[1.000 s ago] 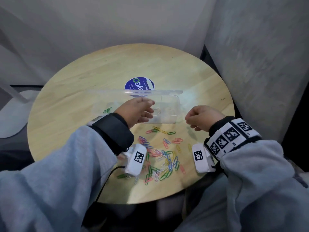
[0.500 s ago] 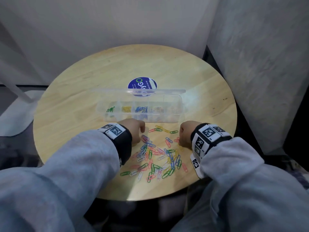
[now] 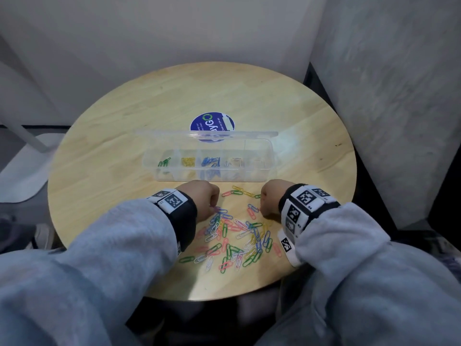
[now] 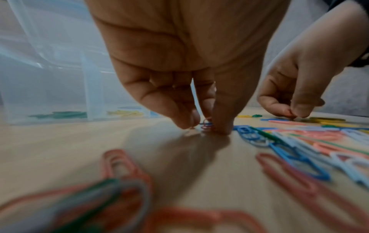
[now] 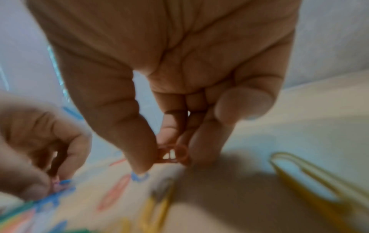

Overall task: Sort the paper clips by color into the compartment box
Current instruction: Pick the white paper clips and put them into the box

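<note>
A clear compartment box (image 3: 212,177) with its lid raised stands mid-table, holding green, yellow, blue and pale clips in separate cells. Loose coloured paper clips (image 3: 234,236) lie scattered in front of it. My left hand (image 3: 202,198) is down at the pile's left edge, thumb and fingertips pinching a pink clip (image 4: 206,126) on the table. My right hand (image 3: 270,198) is at the pile's right edge, thumb and forefinger pinching a pink clip (image 5: 173,155) just above the wood.
The round wooden table (image 3: 124,136) carries a blue round sticker (image 3: 212,124) behind the box. Walls close in at the back and right. A large yellow clip (image 5: 311,178) lies right of my right hand. The table's near edge is just below the pile.
Both hands came back from the box to the clip pile and lowered onto it. Each now pinches a clip; the box compartments, earlier covered by the left hand, are visible.
</note>
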Available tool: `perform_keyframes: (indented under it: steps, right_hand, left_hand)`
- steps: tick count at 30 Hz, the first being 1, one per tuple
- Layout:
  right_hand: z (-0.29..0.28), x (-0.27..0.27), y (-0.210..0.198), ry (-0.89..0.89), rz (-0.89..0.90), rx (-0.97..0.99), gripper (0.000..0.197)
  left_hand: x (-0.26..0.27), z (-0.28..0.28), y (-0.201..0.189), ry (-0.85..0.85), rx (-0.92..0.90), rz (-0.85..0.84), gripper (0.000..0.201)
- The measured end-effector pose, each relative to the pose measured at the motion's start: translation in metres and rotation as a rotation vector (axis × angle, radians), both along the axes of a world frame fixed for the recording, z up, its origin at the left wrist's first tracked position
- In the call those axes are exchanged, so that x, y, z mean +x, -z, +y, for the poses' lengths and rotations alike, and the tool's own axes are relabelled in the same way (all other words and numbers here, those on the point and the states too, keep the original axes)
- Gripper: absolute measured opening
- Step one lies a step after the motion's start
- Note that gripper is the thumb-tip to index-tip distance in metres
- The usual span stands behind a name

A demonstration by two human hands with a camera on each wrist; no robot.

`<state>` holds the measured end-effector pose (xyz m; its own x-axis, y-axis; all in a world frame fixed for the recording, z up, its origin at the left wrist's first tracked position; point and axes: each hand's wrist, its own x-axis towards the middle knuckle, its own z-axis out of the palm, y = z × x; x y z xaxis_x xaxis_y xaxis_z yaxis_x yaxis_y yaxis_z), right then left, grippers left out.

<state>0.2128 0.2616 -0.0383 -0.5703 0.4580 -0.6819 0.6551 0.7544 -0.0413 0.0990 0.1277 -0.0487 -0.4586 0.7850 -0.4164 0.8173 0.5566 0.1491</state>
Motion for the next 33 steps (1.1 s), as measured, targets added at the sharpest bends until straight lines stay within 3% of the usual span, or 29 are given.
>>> perform_keyframes:
  steps: [4,9,11,15,20,27,30,33]
  right_hand:
    - [0.01,0.01,-0.016,0.198,0.306,-0.182,0.006]
    - [0.021,0.018,-0.022,0.505,0.537,-0.502,0.023]
    - [0.021,0.018,-0.022,0.591,0.558,-0.615,0.029]
    - [0.013,0.013,-0.019,0.697,0.596,-0.724,0.032]
    - [0.006,0.008,-0.02,0.635,0.551,-0.674,0.024]
    - [-0.002,0.01,-0.019,0.227,0.274,-0.206,0.018]
    - [-0.008,0.005,-0.017,0.138,0.253,-0.164,0.014]
    - [-0.016,-0.002,-0.019,0.086,0.212,-0.138,0.014]
  left_hand:
    - [-0.001,-0.005,0.003,-0.043,0.025,-0.037,0.029]
    - [0.0,-0.01,0.0,-0.143,0.108,-0.101,0.016]
    - [-0.005,-0.011,-0.001,-0.229,0.147,-0.226,0.018]
    - [-0.016,-0.016,-0.007,-0.477,0.304,-0.634,0.02]
    - [-0.021,-0.024,-0.013,-0.604,0.34,-0.747,0.021]
    - [-0.026,-0.029,-0.014,-0.785,0.373,-0.941,0.029]
    - [-0.023,-0.026,-0.015,-0.789,0.349,-0.872,0.032]
    - [-0.019,-0.018,-0.011,-0.668,0.249,-0.664,0.024]
